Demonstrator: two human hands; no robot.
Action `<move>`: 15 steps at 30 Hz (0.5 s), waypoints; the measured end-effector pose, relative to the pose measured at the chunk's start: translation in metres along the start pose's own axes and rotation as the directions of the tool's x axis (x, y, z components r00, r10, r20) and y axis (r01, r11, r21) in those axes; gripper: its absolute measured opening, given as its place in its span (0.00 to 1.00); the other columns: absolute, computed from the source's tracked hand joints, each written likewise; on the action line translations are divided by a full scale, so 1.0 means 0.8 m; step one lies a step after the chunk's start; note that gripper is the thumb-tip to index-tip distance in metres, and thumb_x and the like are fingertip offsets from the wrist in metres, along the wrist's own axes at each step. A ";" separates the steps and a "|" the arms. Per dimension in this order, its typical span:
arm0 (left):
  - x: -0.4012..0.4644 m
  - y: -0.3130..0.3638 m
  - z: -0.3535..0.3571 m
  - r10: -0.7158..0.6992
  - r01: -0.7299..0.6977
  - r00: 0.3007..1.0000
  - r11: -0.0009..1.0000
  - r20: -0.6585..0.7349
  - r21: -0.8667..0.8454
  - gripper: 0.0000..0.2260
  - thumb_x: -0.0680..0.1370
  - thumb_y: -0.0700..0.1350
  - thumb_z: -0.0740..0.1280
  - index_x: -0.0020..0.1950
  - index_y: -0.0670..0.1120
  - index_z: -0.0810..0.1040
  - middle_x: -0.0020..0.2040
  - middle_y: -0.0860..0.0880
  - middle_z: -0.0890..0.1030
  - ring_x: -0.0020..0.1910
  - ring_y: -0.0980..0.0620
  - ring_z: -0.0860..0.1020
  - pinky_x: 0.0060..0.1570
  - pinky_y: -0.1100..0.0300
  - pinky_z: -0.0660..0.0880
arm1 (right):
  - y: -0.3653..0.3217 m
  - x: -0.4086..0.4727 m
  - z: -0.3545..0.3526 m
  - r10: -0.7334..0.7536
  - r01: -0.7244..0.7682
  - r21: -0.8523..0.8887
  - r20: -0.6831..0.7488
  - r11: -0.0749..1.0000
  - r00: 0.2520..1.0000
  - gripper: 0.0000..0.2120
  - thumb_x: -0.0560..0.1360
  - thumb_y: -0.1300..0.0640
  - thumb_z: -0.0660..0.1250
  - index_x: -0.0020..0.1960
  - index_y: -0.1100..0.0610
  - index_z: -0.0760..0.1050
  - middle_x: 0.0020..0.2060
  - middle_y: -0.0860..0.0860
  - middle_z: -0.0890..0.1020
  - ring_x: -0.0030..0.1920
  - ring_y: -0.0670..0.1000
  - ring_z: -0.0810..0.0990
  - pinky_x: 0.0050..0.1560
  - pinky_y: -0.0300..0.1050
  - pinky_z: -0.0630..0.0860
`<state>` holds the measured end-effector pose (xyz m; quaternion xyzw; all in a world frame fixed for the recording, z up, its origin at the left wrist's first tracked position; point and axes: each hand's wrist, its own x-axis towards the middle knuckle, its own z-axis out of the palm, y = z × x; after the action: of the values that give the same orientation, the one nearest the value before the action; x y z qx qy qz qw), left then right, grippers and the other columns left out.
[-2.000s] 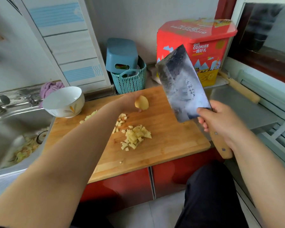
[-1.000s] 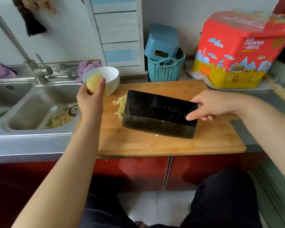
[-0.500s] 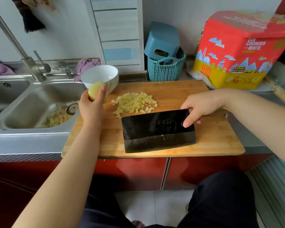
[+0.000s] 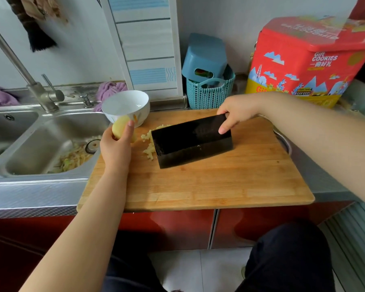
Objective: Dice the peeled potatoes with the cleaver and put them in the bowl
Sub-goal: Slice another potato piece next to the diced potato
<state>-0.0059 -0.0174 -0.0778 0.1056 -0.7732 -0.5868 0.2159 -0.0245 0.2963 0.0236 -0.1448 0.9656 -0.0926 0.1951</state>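
Item: diced potato [image 4: 148, 144], heaped on the cutting board [image 4: 219, 186], touching the cleaver [image 4: 191, 141] blade's left side. My right hand [image 4: 237, 113] fingers grip the cleaver; my left hand [image 4: 116, 147] fingers curl round a peeled potato [image 4: 119, 127], just before the bowl [image 4: 125, 106] at the board's far-left corner.

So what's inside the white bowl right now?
The white bowl shows only a bare white interior, no diced potato. Its lower front is covered by the peeled potato in the left hand.
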 end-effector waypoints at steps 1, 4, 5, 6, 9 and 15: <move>-0.001 0.000 0.000 0.003 -0.003 1.000 1.000 0.001 0.004 0.17 0.75 0.62 0.68 0.51 0.50 0.76 0.43 0.52 0.79 0.41 0.54 0.77 0.45 0.57 0.76 | -0.001 0.006 -0.001 -0.001 0.002 0.009 -0.033 1.000 0.999 0.14 0.72 0.45 0.73 0.43 0.55 0.79 0.34 0.52 0.81 0.34 0.50 0.76 0.37 0.44 0.69; -0.002 0.001 0.001 0.008 -0.007 1.000 1.000 -0.006 0.024 0.17 0.75 0.62 0.68 0.51 0.50 0.75 0.41 0.54 0.77 0.41 0.54 0.76 0.42 0.60 0.75 | -0.003 0.017 -0.003 0.000 0.002 0.015 -0.113 1.000 0.994 0.14 0.73 0.45 0.73 0.41 0.56 0.76 0.32 0.51 0.77 0.34 0.51 0.73 0.35 0.44 0.66; -0.002 0.001 0.001 0.008 -0.007 1.000 1.000 -0.009 0.026 0.17 0.75 0.62 0.68 0.51 0.50 0.75 0.42 0.54 0.77 0.42 0.54 0.76 0.42 0.61 0.74 | -0.003 0.019 -0.003 -0.004 0.004 0.000 -0.129 1.000 0.992 0.14 0.73 0.45 0.73 0.40 0.55 0.75 0.32 0.51 0.77 0.34 0.52 0.73 0.34 0.44 0.65; -0.001 0.000 0.000 0.007 -0.007 1.000 1.000 -0.014 0.026 0.18 0.75 0.62 0.68 0.52 0.49 0.75 0.43 0.53 0.78 0.42 0.54 0.77 0.42 0.61 0.74 | -0.004 0.018 -0.003 -0.011 0.009 -0.013 -0.139 1.000 0.990 0.14 0.73 0.45 0.72 0.38 0.53 0.73 0.32 0.51 0.76 0.34 0.52 0.73 0.34 0.45 0.65; 0.001 -0.002 -0.003 0.010 -0.010 0.999 1.000 -0.039 0.011 0.21 0.75 0.62 0.68 0.56 0.46 0.76 0.46 0.51 0.79 0.45 0.53 0.77 0.42 0.63 0.72 | -0.006 0.008 -0.006 -0.019 0.018 -0.008 -0.143 1.000 0.990 0.14 0.74 0.44 0.71 0.37 0.50 0.71 0.31 0.50 0.77 0.32 0.50 0.73 0.35 0.45 0.67; -0.003 0.003 -0.009 -0.021 0.004 0.989 0.994 -0.143 -0.113 0.20 0.77 0.60 0.66 0.59 0.46 0.76 0.47 0.53 0.79 0.42 0.60 0.77 0.40 0.69 0.72 | -0.026 -0.010 0.000 -0.006 0.020 0.183 -0.077 0.983 0.997 0.17 0.75 0.44 0.70 0.46 0.59 0.76 0.28 0.50 0.78 0.27 0.48 0.74 0.38 0.47 0.75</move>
<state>-0.0001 -0.0222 -0.0745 0.1402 -0.7205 -0.6218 0.2732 -0.0122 0.2788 0.0311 -0.1288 0.9588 -0.1878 0.1701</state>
